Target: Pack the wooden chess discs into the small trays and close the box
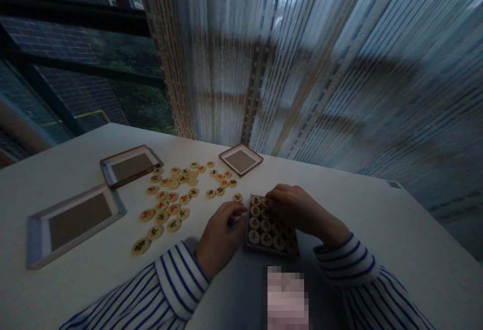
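Note:
A square box (272, 253) holds rows of round wooden pieces marked with black characters. My right hand (289, 207) reaches over the box's far right part, fingers bent down and pressed together at the back row; whatever they grip is hidden. At the box's left edge is my left hand (222, 237), its fingers curled toward the box wall, with fingertips in shadow. A loose piece (237, 197) lies just beyond the left fingers. Several more round pieces (173, 208), with red or black characters, are scattered on the table left of my hands.
On the white table (339, 194) sit a small square lid (240, 161) at the back, an open tray (132, 165) at the back left and a larger tray (77, 223) at the left. A striped curtain (241, 68) hangs behind the table.

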Demonstrator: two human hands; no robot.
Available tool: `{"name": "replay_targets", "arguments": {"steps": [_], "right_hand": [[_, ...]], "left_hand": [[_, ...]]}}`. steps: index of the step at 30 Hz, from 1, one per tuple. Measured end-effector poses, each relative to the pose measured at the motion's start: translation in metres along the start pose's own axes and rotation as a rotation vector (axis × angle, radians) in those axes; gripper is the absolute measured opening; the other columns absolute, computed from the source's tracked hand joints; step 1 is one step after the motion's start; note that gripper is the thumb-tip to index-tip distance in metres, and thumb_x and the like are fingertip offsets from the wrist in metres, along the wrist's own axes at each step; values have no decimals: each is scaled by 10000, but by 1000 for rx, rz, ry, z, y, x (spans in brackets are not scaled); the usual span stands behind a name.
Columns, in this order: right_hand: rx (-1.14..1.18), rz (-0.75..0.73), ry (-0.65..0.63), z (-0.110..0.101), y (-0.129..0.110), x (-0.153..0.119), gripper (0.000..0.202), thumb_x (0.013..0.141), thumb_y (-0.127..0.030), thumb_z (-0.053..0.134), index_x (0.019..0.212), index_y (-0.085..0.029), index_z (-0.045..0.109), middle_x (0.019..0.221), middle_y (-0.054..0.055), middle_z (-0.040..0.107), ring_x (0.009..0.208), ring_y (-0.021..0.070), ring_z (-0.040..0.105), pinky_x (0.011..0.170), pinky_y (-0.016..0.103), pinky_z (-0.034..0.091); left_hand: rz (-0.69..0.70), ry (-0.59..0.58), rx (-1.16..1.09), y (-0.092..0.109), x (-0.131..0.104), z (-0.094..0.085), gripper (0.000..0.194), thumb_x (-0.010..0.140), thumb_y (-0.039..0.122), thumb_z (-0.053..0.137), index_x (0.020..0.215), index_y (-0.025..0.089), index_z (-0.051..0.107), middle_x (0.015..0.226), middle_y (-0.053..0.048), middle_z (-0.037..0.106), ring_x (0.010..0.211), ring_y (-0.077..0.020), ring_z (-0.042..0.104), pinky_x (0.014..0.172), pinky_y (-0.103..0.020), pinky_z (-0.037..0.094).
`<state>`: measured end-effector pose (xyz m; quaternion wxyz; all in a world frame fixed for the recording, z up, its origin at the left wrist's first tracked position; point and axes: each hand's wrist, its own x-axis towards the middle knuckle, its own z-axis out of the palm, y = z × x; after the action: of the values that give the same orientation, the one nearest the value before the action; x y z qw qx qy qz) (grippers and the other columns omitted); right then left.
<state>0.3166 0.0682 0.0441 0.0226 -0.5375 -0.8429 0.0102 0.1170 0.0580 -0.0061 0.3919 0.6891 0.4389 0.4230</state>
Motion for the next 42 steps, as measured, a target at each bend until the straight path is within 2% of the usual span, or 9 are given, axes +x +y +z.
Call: {"name": "replay_targets", "arguments": {"steps": [5,10,16,21,42], "right_hand": [[3,9,-18,-2,-1,0,196,842,-246,493,980,-185,619,909,70,627,835,168,583,723,273,398],[-4,8,-14,-5,0,-1,214,862,-223,448,983,-187,621,918,77,627,805,162,587,694,269,397],[-18,17,-67,-7,-1,-1,211,847,-195,466,983,-187,627,912,79,629,814,163,589,697,267,393],[-36,14,-53,-5,-1,-1,229,871,-208,422,971,-189,627,908,72,630,804,162,588,701,275,389],[-69,4,-85,-7,-4,0,218,843,-156,443,972,-188,616,911,71,625,800,167,585,684,269,384]], "left_hand": [[-13,6,2,-1,0,0,159,750,224,515,867,182,613,988,-71,625,869,-175,590,749,-315,482],[-1,7,7,-1,0,0,163,752,231,510,868,179,612,981,-75,627,854,-171,592,739,-308,483],[1,13,-2,-1,0,0,155,748,230,518,858,179,616,972,-74,630,839,-171,596,724,-309,485],[-2,-7,9,-2,-1,0,164,758,227,512,879,179,613,984,-75,625,850,-169,589,745,-315,482],[-10,-31,28,2,-1,-1,162,762,228,510,882,178,607,928,-63,638,813,-169,594,724,-306,474]]}}
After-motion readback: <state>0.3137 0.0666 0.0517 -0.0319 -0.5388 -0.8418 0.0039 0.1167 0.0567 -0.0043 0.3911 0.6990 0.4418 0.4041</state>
